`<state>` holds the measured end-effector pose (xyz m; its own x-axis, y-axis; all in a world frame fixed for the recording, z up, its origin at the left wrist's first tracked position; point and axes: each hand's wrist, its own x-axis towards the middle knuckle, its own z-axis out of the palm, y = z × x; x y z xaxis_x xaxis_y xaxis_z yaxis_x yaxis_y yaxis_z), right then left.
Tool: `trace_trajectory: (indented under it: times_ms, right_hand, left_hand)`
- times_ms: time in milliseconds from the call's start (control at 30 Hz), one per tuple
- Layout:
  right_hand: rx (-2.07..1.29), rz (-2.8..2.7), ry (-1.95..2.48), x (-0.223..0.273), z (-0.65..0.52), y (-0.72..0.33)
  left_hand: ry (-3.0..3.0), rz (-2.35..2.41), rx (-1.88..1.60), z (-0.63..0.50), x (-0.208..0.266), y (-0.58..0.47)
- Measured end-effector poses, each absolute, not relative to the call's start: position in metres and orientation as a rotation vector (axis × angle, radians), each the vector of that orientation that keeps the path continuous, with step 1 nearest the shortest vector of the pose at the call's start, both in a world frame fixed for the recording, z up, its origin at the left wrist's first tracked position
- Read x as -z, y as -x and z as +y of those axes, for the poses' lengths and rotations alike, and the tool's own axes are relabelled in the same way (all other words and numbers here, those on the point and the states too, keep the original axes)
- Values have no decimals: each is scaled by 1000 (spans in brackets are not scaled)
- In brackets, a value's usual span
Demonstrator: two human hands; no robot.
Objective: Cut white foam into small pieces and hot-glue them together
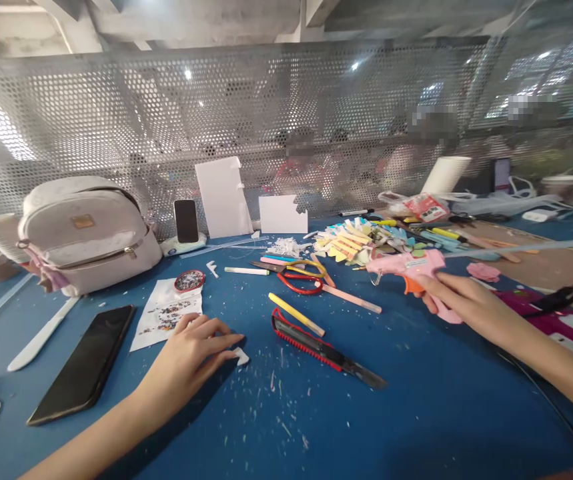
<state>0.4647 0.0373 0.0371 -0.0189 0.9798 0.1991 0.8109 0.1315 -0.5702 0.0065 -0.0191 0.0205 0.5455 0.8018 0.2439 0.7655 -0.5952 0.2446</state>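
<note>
My right hand (449, 293) is wrapped round the grip of a pink hot glue gun (409, 263) with an orange trigger. A long clear glue stick (521, 248) juts from its back, and its nozzle points left. Low over the table, my left hand (199, 343) has thumb and fingers closed at the edge of a small white scrap (241, 357). Beside that hand lies a white sheet (152, 313) bearing tiny dark and coloured bits and a round red-rimmed dish (189, 281). A red and black utility knife (326, 350), blade out, rests between my hands, near a yellow marker (296, 313).
Red- and yellow-handled scissors (301, 285) lie among pens. Behind are heaped paper cuttings (351, 240) and upright white boards (223, 200). At left are a black phone (83, 367), a white plastic knife (43, 333) and a pale backpack (86, 233). A cord (541, 393) trails at right.
</note>
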Motion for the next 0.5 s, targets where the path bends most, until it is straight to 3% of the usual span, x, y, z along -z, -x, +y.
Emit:
trace_trajectory:
  times_ms: [233, 500]
  right_hand:
    - [-297, -1810, 1852, -20, 31, -489]
    - [276, -1896, 2310, -35, 31, -463]
  left_hand:
    - [-2562, 1447, -579, -20, -30, 21]
    - [-2420, 1464, -589, -36, -29, 63]
